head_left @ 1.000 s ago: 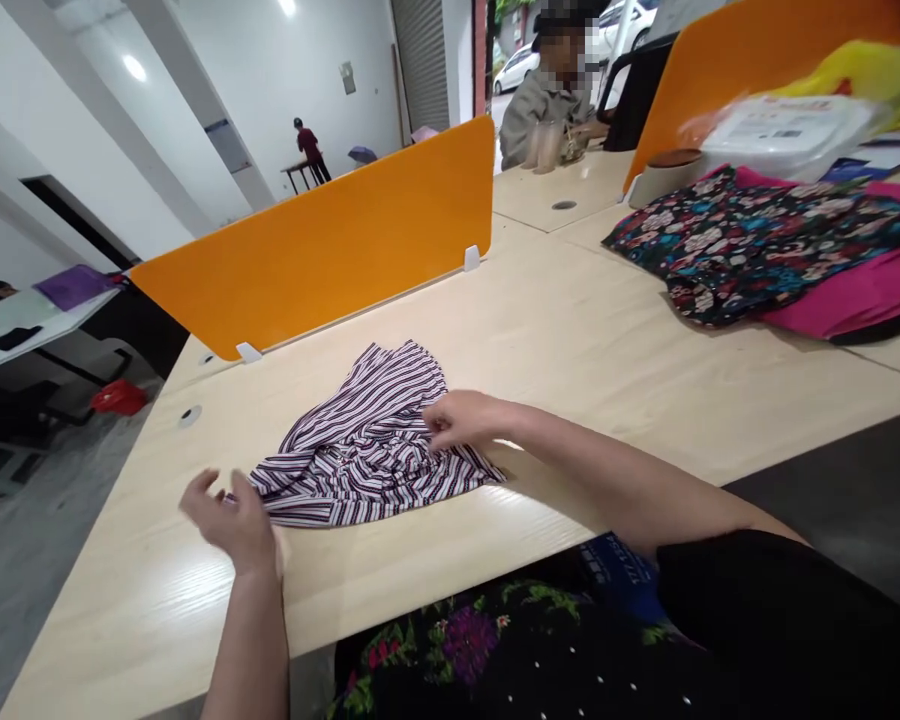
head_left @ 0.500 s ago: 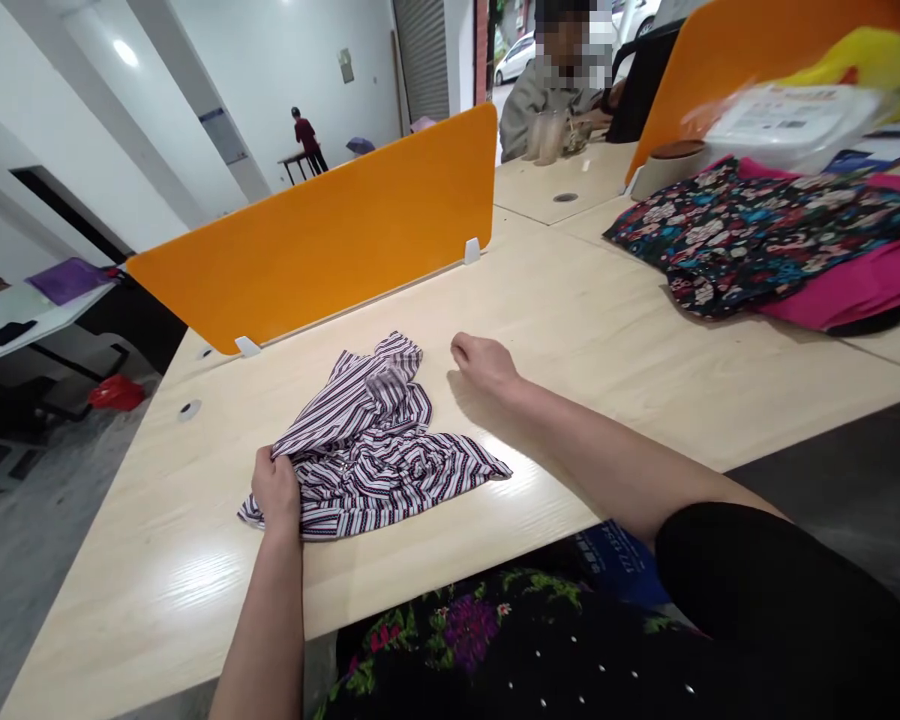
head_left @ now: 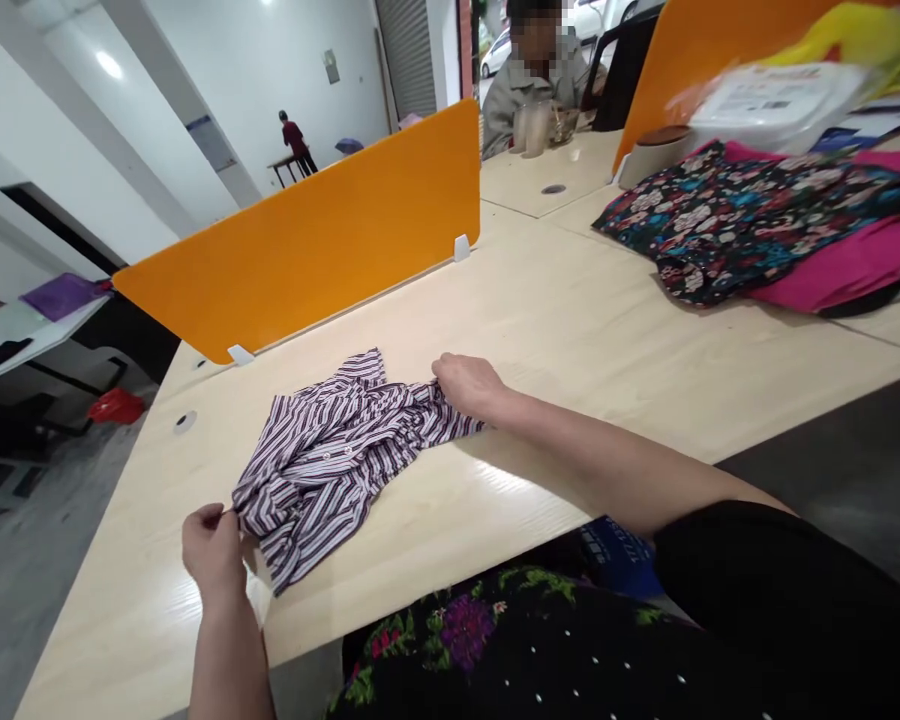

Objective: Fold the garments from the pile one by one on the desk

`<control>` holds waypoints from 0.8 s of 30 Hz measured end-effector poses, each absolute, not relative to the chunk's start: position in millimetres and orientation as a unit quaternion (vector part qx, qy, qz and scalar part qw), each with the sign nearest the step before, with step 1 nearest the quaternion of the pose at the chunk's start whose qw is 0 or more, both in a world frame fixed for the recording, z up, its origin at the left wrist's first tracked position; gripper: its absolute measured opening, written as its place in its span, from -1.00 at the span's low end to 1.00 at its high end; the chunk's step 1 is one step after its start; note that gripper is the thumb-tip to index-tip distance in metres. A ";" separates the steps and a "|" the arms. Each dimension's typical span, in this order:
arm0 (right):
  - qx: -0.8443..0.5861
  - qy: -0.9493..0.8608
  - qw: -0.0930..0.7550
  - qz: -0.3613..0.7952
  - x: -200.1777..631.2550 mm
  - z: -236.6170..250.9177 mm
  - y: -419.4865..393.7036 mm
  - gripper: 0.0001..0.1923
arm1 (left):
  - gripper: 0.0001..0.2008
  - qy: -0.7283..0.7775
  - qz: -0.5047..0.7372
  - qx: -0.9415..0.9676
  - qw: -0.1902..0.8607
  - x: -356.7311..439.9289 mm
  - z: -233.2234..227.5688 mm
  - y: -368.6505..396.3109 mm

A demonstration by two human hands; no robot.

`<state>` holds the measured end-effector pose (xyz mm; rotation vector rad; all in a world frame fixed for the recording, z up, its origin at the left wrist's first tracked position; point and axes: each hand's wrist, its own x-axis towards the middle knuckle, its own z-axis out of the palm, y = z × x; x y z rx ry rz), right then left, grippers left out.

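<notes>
A striped shirt (head_left: pixel 345 430) in white, dark and reddish lines lies crumpled on the pale wooden table (head_left: pixel 540 300), with small buttons showing along its middle. My left hand (head_left: pixel 216 545) pinches the shirt's near left corner, slightly off the tabletop. At the shirt's far right end, my right hand (head_left: pixel 469 385) is closed on the fabric. Between both hands the cloth is stretched out, its folds running from one to the other.
An orange divider (head_left: pixel 322 240) stands along the table's far side. To the right lie a dark floral garment (head_left: pixel 750 220) and pink cloth (head_left: pixel 832 275), with a white plastic box (head_left: pixel 780 100) behind. A person (head_left: pixel 532 70) sits across, near clear cups (head_left: pixel 532 130).
My left hand has moved left and nearer, drawing the shirt's corner along. My right hand, beside the shirt before, now grips its right end. The shirt has been pulled out straighter.
</notes>
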<state>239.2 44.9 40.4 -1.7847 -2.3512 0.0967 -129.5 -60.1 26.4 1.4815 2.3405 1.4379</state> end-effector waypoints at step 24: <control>-0.650 -0.758 0.053 -0.005 262.6 43.6 61.2 -0.66 | -0.52 0.770 -0.160 0.617 0.013 -112.5 66.8 -80.7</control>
